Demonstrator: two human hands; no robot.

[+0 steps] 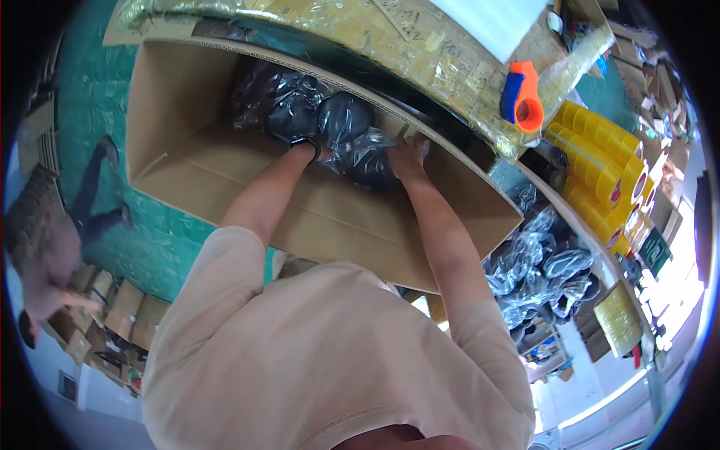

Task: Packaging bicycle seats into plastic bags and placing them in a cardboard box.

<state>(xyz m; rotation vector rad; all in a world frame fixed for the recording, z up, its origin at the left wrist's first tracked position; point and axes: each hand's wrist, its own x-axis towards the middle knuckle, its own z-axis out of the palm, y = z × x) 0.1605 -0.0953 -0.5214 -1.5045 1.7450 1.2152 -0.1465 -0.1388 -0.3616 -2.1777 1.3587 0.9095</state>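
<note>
Dark rounded items in crinkly clear plastic bags (330,124) lie at the far end of a large open cardboard box (180,112). The left hand (319,146) and right hand (405,157) press against the bags; their grip cannot be seen. Beyond, the counter (390,41) holds an orange tape dispenser (523,96) and yellow tape rolls (600,157).

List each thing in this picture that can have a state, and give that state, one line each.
Cardboard box: open, partly filled.
Bagged black items: wrapped in clear plastic, inside the box.
Left hand: on a bagged item.
Right hand: pressing a bagged item.
Yellow tape rolls: stacked in rows.
</note>
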